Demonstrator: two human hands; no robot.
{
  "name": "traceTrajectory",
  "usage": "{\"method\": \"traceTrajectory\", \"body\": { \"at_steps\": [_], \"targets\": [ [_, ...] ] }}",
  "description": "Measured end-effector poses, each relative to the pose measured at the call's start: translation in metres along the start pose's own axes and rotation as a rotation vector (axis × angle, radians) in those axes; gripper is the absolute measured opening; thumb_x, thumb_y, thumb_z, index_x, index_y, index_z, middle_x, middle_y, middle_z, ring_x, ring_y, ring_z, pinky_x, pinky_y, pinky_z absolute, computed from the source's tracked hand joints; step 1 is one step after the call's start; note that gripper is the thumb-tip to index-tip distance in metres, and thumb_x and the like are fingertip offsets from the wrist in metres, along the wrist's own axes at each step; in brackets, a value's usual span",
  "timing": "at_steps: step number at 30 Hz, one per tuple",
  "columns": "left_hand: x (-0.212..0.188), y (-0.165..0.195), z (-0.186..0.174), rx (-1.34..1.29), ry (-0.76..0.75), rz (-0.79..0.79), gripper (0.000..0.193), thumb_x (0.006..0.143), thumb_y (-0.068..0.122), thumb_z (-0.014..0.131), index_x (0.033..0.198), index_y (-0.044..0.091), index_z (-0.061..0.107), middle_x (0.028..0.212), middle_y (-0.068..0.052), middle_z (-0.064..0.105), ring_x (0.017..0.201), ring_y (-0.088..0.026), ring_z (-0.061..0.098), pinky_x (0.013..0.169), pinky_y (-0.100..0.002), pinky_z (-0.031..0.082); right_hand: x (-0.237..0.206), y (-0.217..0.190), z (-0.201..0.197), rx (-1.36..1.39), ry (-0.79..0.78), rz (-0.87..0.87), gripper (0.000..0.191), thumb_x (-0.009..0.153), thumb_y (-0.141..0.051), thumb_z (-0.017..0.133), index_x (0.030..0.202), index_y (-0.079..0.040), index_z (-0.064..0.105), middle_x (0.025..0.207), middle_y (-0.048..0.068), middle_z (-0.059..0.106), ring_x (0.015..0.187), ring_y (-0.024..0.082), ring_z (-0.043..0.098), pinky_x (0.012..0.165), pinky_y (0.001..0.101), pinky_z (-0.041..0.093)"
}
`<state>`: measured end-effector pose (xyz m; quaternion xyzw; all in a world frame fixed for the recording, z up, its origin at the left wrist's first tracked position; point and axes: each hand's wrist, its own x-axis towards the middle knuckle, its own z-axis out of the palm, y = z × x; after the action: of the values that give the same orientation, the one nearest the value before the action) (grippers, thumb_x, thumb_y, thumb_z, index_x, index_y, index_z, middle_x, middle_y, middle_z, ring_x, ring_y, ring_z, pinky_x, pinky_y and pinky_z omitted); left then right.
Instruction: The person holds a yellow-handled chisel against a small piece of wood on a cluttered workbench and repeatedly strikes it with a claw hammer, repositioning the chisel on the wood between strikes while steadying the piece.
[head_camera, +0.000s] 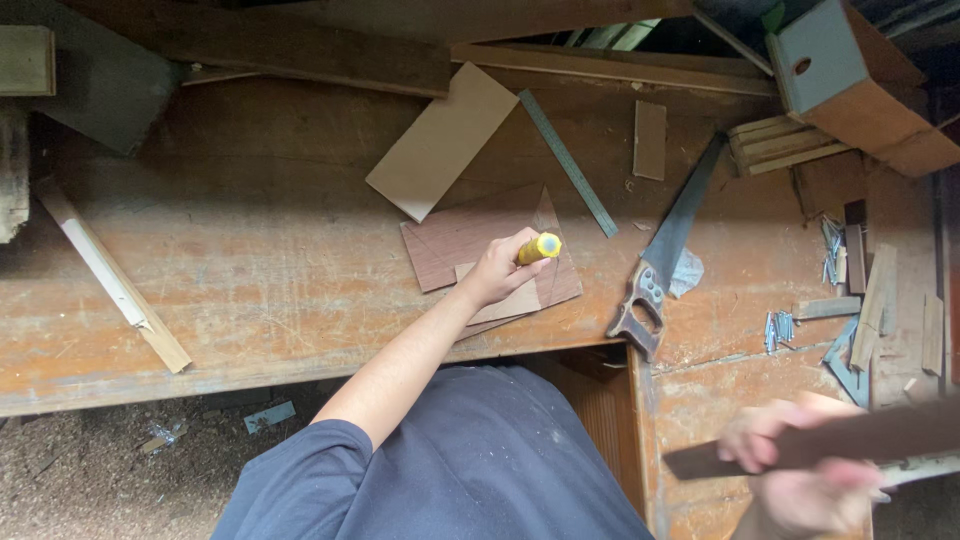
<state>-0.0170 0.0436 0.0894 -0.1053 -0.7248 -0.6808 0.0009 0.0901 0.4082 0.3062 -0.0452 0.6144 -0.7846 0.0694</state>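
Left hand (497, 270): closed round a yellow-capped marker (540, 247), tip over the reddish plywood sheet (470, 240) on the table (250, 260); lines already ruled, none cut. Right hand (800, 470): blurred, gripping a dark wood strip (850, 440); handsaw (660, 255) lies untouched.

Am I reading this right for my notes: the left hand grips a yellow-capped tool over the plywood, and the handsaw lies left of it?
Not quite: in the head view the handsaw lies right of the left hand, which does grip the yellow-capped tool over the plywood.
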Motion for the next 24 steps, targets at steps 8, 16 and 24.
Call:
{"method": "traceTrajectory", "body": {
  "at_steps": [8,16,24],
  "targets": [
    [0.001,-0.001,-0.003,0.025,0.008,0.011,0.021,0.095,0.016,0.072,0.11,0.006,0.062,0.088,-0.012,0.068,0.08,-0.024,0.067,0.073,-0.035,0.053,0.029,0.048,0.035,0.039,-0.073,-0.072,0.043,0.094,-0.044,0.061,0.086,-0.002,0.064,0.058,0.009,0.058,0.051,0.02,0.047,0.046,0.0374,0.044],
    [-0.005,-0.004,-0.006,0.021,0.018,0.034,0.022,0.096,0.019,0.072,0.111,0.006,0.062,0.089,-0.011,0.069,0.081,-0.025,0.068,0.074,-0.035,0.054,0.027,0.119,0.046,-0.557,0.046,0.584,0.033,0.106,-0.034,0.045,0.101,-0.003,0.056,0.06,0.002,0.048,0.044,0.009,0.043,0.036,0.0268,0.035],
    [-0.004,-0.001,-0.002,0.023,0.011,0.034,0.02,0.098,0.02,0.071,0.109,0.006,0.061,0.087,-0.01,0.068,0.079,-0.024,0.067,0.073,-0.035,0.053,0.011,0.122,0.04,-0.46,0.061,0.619,0.036,0.106,-0.036,0.041,0.107,-0.003,0.055,0.06,0.001,0.045,0.042,0.008,0.042,0.035,0.0257,0.038]
  ]
}}
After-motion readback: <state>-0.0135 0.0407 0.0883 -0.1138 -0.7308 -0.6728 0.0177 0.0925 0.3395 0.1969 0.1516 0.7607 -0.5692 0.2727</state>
